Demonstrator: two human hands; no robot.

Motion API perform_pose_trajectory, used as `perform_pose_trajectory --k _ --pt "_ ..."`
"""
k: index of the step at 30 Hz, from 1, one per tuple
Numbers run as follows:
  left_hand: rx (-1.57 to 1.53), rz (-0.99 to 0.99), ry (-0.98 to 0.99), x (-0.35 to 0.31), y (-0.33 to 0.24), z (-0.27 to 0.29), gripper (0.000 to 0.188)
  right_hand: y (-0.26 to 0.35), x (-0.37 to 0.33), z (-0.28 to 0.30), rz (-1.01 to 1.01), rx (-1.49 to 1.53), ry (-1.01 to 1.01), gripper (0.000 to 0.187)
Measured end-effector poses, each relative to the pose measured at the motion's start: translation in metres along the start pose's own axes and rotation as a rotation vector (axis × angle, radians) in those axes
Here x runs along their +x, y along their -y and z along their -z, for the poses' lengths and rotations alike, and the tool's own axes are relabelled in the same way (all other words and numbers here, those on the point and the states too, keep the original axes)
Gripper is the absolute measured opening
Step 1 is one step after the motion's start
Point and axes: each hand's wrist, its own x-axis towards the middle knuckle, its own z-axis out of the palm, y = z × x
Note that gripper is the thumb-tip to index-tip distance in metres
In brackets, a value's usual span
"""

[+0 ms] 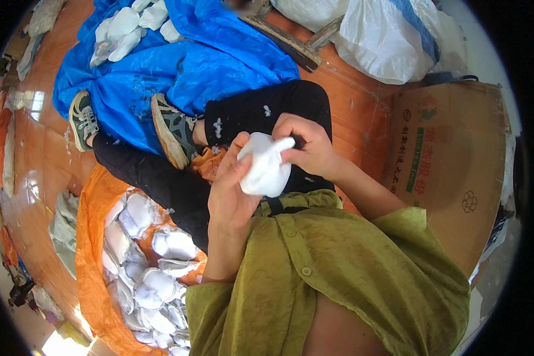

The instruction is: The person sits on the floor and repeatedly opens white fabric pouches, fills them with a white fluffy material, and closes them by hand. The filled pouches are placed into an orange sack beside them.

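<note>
White pad (264, 172) above your black trousers (166, 184) | your left hand (232, 188) grips its left side; your right fingers (292, 155) pinch a raised tip | likely light, soft, easily creased: hold the rim gently | best elbow room seems between the orange sack (92, 237) and cardboard box (442, 172) edges

The place looks like a small workshop for hand piecework, or possibly a home room used as one. White padded cups (155, 288) heap inside an orange sack (92, 255) and on blue plastic sheeting (243, 65); bulging white sacks (382, 44) and a large cardboard carton (439, 160) stand on the glossy orange-brown floor (362, 118).
</note>
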Motion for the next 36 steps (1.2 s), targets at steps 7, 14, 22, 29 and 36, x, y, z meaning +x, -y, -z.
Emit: perform_pose_trajectory --k 7,14,22,29,36 --pt "-0.171 0.003 0.11 0.005 -0.014 0.021 0.055 0.017 0.009 0.01 -0.123 -0.2 -0.003 0.014" --pt "0.813 -0.482 -0.366 0.0 -0.015 0.009 0.062 0.004 0.011 0.005 -0.429 0.23 -0.363 0.023" --pt "0.797 -0.229 -0.19 0.02 0.02 0.029 0.042 0.002 0.02 -0.003 -0.555 0.364 -0.238 0.026" --pt "0.904 -0.262 -0.074 0.027 0.033 0.024 0.045 0.005 0.024 -0.018 -0.549 0.338 -0.148 0.031" --pt "0.873 -0.138 -0.08 0.021 0.025 0.03 0.04 0.013 0.032 -0.028 -0.34 0.089 -0.307 0.021"
